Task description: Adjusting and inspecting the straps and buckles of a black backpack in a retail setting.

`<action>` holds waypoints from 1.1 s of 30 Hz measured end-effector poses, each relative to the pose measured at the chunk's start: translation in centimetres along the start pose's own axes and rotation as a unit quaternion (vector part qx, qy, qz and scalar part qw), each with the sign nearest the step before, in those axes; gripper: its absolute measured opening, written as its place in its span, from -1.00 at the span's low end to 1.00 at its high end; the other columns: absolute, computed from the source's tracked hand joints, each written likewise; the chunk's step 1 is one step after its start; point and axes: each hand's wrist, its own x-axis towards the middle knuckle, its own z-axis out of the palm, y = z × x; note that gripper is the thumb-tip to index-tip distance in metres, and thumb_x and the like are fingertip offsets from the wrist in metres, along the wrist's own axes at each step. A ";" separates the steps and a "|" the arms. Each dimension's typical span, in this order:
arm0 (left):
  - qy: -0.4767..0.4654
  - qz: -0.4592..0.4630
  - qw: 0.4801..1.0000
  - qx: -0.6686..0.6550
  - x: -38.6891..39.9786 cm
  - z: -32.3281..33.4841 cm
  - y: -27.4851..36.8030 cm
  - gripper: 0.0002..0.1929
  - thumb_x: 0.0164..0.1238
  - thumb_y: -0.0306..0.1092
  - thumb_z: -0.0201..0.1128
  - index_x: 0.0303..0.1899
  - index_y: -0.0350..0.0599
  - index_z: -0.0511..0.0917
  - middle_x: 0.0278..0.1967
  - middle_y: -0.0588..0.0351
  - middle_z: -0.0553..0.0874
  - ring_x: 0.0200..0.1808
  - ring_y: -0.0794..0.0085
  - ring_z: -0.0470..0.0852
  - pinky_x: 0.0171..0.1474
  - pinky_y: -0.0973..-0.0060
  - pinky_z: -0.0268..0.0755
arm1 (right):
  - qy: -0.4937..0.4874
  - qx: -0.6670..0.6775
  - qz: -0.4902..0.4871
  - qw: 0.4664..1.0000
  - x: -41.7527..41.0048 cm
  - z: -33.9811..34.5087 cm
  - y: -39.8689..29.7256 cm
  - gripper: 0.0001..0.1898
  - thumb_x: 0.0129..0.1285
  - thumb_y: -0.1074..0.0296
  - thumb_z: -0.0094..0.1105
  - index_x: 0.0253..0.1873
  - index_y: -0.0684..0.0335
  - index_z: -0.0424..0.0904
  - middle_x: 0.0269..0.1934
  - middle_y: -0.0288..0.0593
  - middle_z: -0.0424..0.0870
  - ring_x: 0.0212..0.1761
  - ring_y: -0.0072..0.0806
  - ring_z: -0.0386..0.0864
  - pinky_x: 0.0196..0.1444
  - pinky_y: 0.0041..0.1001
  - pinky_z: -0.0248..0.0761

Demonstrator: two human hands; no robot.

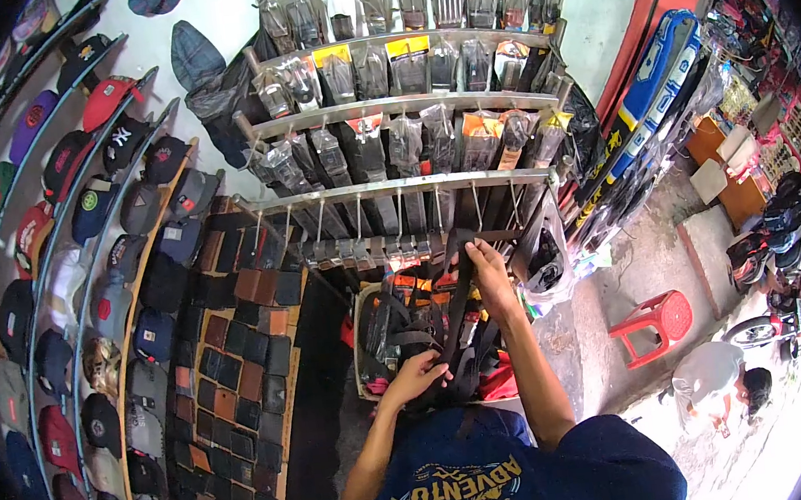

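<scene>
A long black belt [458, 309] hangs down the middle of the view, its upper part near a metal display rack. My right hand [491, 274] is closed on its upper part, thumb pointing up. Lower down, my left hand [416, 378] has its fingers on the belt's lower part. Below and around the belt is a basket [359, 348] filled with dark straps and orange-tagged packets. Rolled belts in clear wrap [364, 252] line the rack's lowest bar, just beyond my right hand.
Packaged belts hang in rows on the metal rack [401, 109]. Caps [108, 101] fill shelves at left, beside a board of wallets [238, 367]. A plastic bag [544, 250] hangs at the rack's right. A red plastic stool [654, 327] stands at right; another person [709, 379] crouches beyond it.
</scene>
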 end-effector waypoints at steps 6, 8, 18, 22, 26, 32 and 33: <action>0.002 0.007 0.996 0.091 0.4 -1.6 -2.9 -0.86 0.39 -0.43 0.20 -0.22 -0.34 0.50 -0.32 0.02 0.74 -0.28 0.46 0.70 -0.18 0.51 0.50 | -0.015 0.021 -0.007 1.000 1.8 -0.3 1.3 -0.79 0.48 0.23 -0.06 -0.05 0.26 0.42 -0.35 -0.20 0.62 -0.46 -0.54 0.58 -0.43 -0.52 0.54; 0.007 -0.001 0.994 0.111 0.3 -2.2 -3.7 -0.87 0.37 -0.43 0.21 -0.25 -0.33 0.51 -0.32 0.02 0.75 -0.25 0.43 0.72 -0.16 0.50 0.50 | -0.015 0.027 -0.015 0.999 2.3 -0.4 1.8 -0.81 0.48 0.26 -0.06 -0.04 0.26 0.44 -0.34 -0.21 0.62 -0.46 -0.54 0.58 -0.40 -0.53 0.54; 0.008 -0.041 0.997 0.068 -0.8 -1.6 -4.9 -0.86 0.37 -0.41 0.22 -0.21 -0.32 0.56 -0.28 0.03 0.75 -0.19 0.45 0.71 -0.09 0.51 0.48 | 0.018 0.073 0.023 0.997 5.3 -3.4 6.7 -0.82 0.43 0.30 0.02 0.01 0.20 0.48 -0.31 -0.29 0.62 -0.38 -0.57 0.55 -0.28 -0.57 0.44; -0.004 -0.046 0.997 0.061 -1.2 -1.0 -4.0 -0.84 0.38 -0.39 0.22 -0.18 -0.31 0.57 -0.25 0.04 0.75 -0.19 0.47 0.70 -0.07 0.53 0.47 | 0.009 0.043 0.013 0.999 6.3 -4.8 7.3 -0.79 0.43 0.28 0.00 0.04 0.23 0.44 -0.27 -0.22 0.66 -0.35 -0.53 0.60 -0.27 -0.53 0.48; 0.035 -0.049 0.997 0.053 -2.0 -1.0 -3.2 -0.85 0.39 -0.38 0.21 -0.26 -0.30 0.52 -0.29 0.05 0.73 -0.14 0.43 0.72 -0.10 0.54 0.47 | -0.048 0.104 -0.007 0.993 6.1 -2.7 6.3 -0.83 0.43 0.30 0.00 0.01 0.18 0.44 -0.24 -0.24 0.65 -0.35 -0.50 0.58 -0.25 -0.51 0.44; 0.012 -0.020 0.998 0.053 -0.3 -0.7 -4.3 -0.86 0.40 -0.38 0.20 -0.22 -0.29 0.53 -0.28 0.07 0.73 -0.13 0.45 0.72 -0.08 0.54 0.47 | 0.085 -0.006 0.125 0.988 9.7 -9.2 13.6 -0.52 0.39 0.14 0.09 0.29 0.27 0.35 -0.06 -0.16 0.60 -0.16 -0.46 0.57 -0.15 -0.48 0.43; -0.020 -0.011 0.998 0.055 1.5 0.4 -3.5 -0.86 0.40 -0.38 0.20 -0.22 -0.29 0.53 -0.28 0.07 0.73 -0.13 0.45 0.72 -0.08 0.54 0.47 | -0.014 0.014 0.152 0.988 10.5 -14.6 15.1 -0.35 0.36 0.02 0.12 0.42 0.23 0.20 0.21 -0.11 0.45 0.12 -0.36 0.45 0.02 -0.39 0.38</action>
